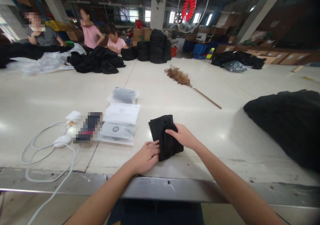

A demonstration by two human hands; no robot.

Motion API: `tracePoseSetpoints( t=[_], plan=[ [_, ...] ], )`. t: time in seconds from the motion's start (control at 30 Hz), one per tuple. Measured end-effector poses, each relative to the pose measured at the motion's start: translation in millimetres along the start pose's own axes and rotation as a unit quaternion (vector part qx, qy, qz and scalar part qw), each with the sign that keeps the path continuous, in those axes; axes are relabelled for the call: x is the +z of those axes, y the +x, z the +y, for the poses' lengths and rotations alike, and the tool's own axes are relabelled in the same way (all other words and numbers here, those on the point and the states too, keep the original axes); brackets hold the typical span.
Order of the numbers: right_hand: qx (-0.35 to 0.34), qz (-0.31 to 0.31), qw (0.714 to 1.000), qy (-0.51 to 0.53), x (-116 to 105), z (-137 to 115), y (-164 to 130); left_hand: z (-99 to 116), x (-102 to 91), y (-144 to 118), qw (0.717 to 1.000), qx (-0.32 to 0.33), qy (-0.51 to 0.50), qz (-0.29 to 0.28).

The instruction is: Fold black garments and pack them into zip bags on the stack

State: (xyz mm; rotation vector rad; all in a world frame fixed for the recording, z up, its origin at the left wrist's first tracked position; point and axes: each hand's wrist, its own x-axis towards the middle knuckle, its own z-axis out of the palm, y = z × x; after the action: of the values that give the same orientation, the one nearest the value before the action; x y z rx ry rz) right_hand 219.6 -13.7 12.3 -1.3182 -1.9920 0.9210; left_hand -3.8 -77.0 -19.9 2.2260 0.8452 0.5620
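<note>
A folded piece of black cloth (165, 131) is on the white table near its front edge, partly raised in my hands. My right hand (184, 137) grips its right side, thumb across the top layer and the other fingers hidden behind. At the lower left edge, my left hand (147, 155) has its fingers closed on the cloth, the fingertips partly tucked into the fold. To the left lie several flat, translucent plastic packets (121, 113) with printed logos, overlapping in a column.
Left of the packets are a blurred-out phone-like object (88, 128) and a white cable (31, 151). A feather duster (178, 76) lies farther back. A large black cloth heap (287, 121) is at right. Black stacks (157, 46) and several people stand at the far side.
</note>
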Motion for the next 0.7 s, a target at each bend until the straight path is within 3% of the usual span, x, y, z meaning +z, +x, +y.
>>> tracePoseSetpoints(
  t=[0.1,0.2,0.37,0.5,0.57,0.7],
  plan=[
    [0.005,0.011,1.000,-0.017,6.6,23.8,43.6,-4.0,-4.0,1.5,0.999,-0.033,-0.038,0.020],
    [0.019,0.033,0.997,-0.071,19.9,51.3,67.0,-8.6,-2.9,1.5,0.993,-0.095,-0.062,0.042],
    [0.034,0.112,0.989,-0.094,36.6,79.9,70.9,-17.0,9.5,-0.4,0.967,-0.145,-0.186,0.099],
    [-0.036,0.186,0.979,-0.068,16.5,63.5,55.2,-22.2,16.9,-3.6,0.966,-0.140,-0.174,0.127],
    [-0.090,0.158,0.980,-0.076,-0.3,45.9,39.6,-22.7,17.0,-4.8,0.973,-0.130,-0.145,0.123],
    [-0.120,-0.042,0.983,-0.130,-15.5,23.7,-2.6,-23.9,15.9,-4.3,0.984,-0.112,-0.093,0.098]
  ],
)
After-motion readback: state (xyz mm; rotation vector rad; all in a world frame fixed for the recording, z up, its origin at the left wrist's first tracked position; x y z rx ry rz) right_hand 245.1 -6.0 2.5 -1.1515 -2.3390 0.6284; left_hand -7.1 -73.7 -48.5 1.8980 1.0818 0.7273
